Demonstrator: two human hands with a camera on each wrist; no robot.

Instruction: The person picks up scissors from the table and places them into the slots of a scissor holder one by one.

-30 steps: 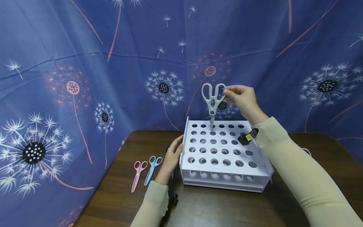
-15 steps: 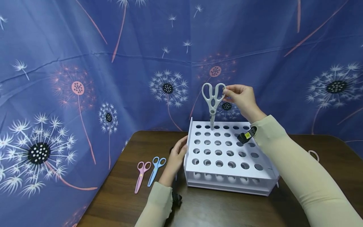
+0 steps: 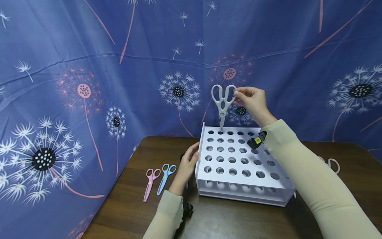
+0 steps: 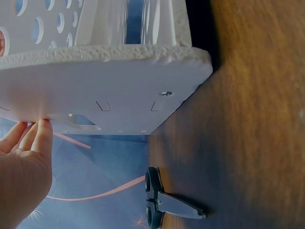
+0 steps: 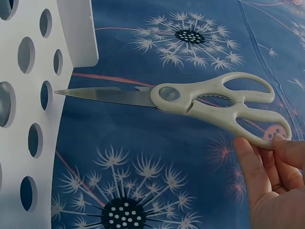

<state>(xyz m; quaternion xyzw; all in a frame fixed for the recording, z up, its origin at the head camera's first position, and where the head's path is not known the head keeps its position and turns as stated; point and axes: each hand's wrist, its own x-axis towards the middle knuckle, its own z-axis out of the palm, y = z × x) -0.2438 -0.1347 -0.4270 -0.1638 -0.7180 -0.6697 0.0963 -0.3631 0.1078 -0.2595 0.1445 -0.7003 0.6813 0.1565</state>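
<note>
In the head view my right hand (image 3: pixel 253 101) pinches one handle loop of white-handled scissors (image 3: pixel 222 114) between thumb and fingers. They hang blades down, tip right at a back-row hole of a white rack (image 3: pixel 225 154) with rows of round holes. The right wrist view shows the blades (image 5: pixel 114 96) together, their point beside the rack's edge holes. My left hand (image 3: pixel 188 162) touches the rack's left side. Its extended fingers (image 4: pixel 42 133) press the side panel in the left wrist view, where black-handled scissors (image 4: pixel 178 206) appear below the rack.
Pink scissors (image 3: pixel 149 186) and blue scissors (image 3: pixel 163 181) lie on the brown wooden table (image 3: pixel 125 199) left of my left hand. A pale loop (image 3: pixel 338 166) shows behind my right sleeve. A blue dandelion-print cloth (image 3: pixel 143 93) hangs behind the table.
The scissors' tip has shifted left and back relative to the rack, from between the back rows to a back-row hole. The head view has turned slightly; my left hand stays at the rack.
</note>
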